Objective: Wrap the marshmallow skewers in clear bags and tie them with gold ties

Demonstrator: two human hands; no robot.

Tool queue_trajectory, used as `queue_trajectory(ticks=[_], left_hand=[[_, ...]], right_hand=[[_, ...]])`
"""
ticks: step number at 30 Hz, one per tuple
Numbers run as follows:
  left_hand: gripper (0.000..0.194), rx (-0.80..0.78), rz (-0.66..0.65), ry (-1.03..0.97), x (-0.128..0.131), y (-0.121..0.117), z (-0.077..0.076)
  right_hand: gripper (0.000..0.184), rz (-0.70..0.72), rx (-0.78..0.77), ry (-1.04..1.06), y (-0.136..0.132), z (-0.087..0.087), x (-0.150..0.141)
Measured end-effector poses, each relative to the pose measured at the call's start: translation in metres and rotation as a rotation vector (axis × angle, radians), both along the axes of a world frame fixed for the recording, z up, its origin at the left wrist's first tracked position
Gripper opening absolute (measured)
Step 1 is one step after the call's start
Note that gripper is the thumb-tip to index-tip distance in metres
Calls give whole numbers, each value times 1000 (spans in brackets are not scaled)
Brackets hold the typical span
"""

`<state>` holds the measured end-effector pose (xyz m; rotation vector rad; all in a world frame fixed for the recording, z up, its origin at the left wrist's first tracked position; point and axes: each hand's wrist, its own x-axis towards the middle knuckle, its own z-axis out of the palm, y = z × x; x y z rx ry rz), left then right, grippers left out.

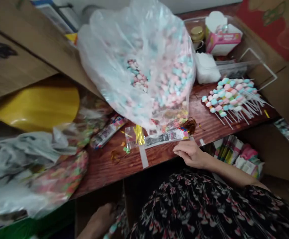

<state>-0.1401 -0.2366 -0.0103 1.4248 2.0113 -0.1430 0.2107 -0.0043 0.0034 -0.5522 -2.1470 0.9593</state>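
Floral cloth (196,205) lies closest to us, and beyond it our right hand (190,154) rests at the edge of the table (109,169), fingers curled into a loose fist just in front of a printed wrapper (166,137). Our left hand (101,217) is below the table beside blurred sweets (113,228); we cannot tell whether it grips them. Past the wrapper sits a big bag (139,66), with skewers (230,96) to its right.

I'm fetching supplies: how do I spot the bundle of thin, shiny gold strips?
Find the huge translucent plastic bag on the reddish wooden table. Left of its lower tip, beside a long printed wrapper, lies the bundle of gold strips. Unlike the wrapper, it's metallic gold.
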Motion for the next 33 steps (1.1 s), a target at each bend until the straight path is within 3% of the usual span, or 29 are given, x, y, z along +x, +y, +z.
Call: queue_trajectory(ticks=[2, 5, 8, 11, 15, 18, 21, 26, 33], left_hand=[[28, 104, -181, -191, 39, 45, 21], [23, 451, -466, -320, 105, 130, 48], [25, 597, -708, -74, 154, 200, 44], [26, 579, -827, 181, 174, 234, 23], [25, 688, -873, 331, 161, 244, 2], [23, 857, -849, 304, 146, 242, -8], [18, 1021, -760, 236, 140, 239, -16], [16, 1043, -623, 174, 144, 235, -20], [19, 938, -542, 96, 149, 236, -13]], right_hand=[[17, -115, -33, 8, -1, -3, 12], [14, -326, -72, 25, -7, -8, 21], [15, -389, 54, -21, -13, -12, 24], [17, -424, 248, -158, -11, -16, 38], [18, -720, 273, -252, 10, -19, 84], [19, -970, 253, -281, 33, -17, 120], [21, -1129, 227, -410, 56, -13, 136], [21, -1234, 95, -743, 78, -15, 135], [19, -1257, 29, -760, 91, -36, 138]])
